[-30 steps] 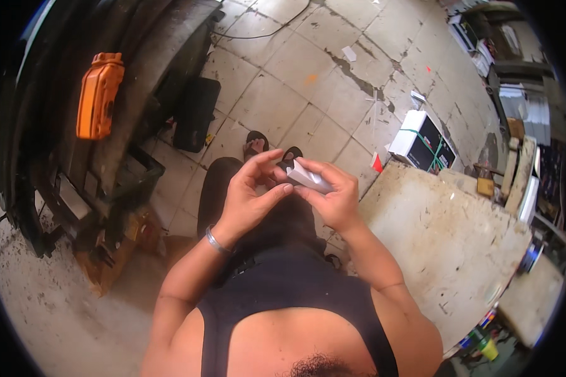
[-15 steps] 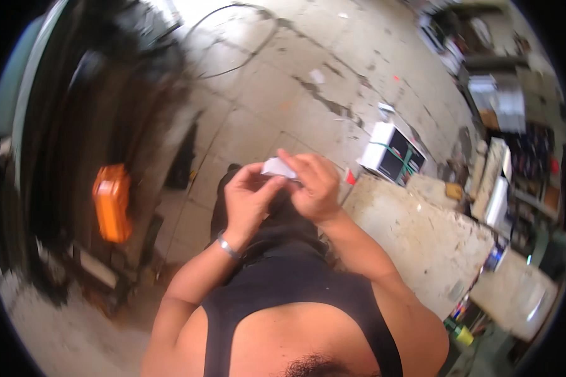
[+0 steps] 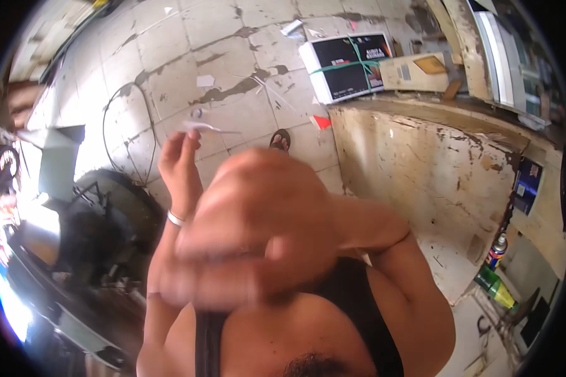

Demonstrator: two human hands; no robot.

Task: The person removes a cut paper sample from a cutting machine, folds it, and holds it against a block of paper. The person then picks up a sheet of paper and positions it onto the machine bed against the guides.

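Between the thumb and fingertips of my left hand (image 3: 181, 162) is a thin whitish piece (image 3: 200, 124). It looks partly see-through, with a small dark ring shape on it; I cannot tell its exact kind. My right hand (image 3: 255, 217) is raised close to the camera, apart from the whitish piece. Motion smears its fingers, so whether it holds anything does not show. It hides much of my lap and part of my left forearm.
A black-and-white box (image 3: 349, 68) tied with green string stands beyond a worn pale cabinet (image 3: 421, 157). A cable loop (image 3: 129, 132) and paper scraps lie on the tiled floor (image 3: 170, 44). Dark machinery (image 3: 110, 220) stands left; a green bottle (image 3: 497, 289) and spray can (image 3: 497, 250) are right.
Both hands were together at the white piece. My left hand has moved left with it, while my right hand has come away and up toward the camera. The view has turned.
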